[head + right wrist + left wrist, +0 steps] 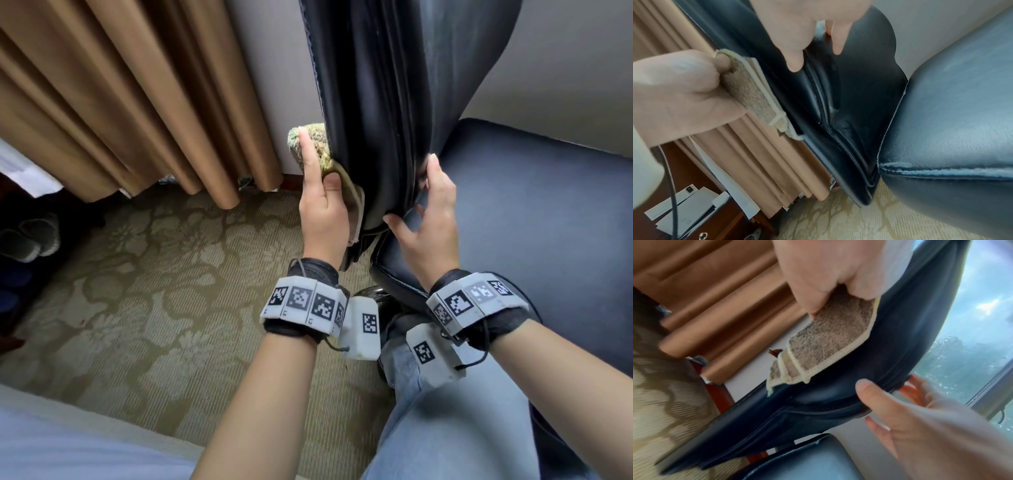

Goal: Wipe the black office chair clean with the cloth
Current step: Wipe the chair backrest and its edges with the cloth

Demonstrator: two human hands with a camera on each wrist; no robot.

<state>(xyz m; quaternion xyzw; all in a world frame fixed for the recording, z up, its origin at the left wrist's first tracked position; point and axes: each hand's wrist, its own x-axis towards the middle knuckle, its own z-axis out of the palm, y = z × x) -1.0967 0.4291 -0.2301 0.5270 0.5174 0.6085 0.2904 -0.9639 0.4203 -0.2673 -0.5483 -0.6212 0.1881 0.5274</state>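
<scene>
The black office chair stands sideways to me, its backrest (394, 102) upright and its seat (534, 212) to the right. My left hand (320, 202) holds a folded tan cloth (318, 144) flat against the rear face of the backrest, index finger straight along it, thumb pinching it. The left wrist view has the cloth (830, 340) lying on the black leather (838, 394). My right hand (431, 205) grips the backrest's lower edge, thumb on the near side and fingers wrapped behind it. From the right wrist, the cloth (750, 91) is beside the backrest seam (824, 100).
Brown curtains (137, 102) hang close behind the chair on the left, over a patterned carpet (154, 291). Slippers (27, 240) lie at the far left. My jeans-clad knee (462, 411) is below the seat. A wooden drawer with papers (684, 211) stands behind the curtain.
</scene>
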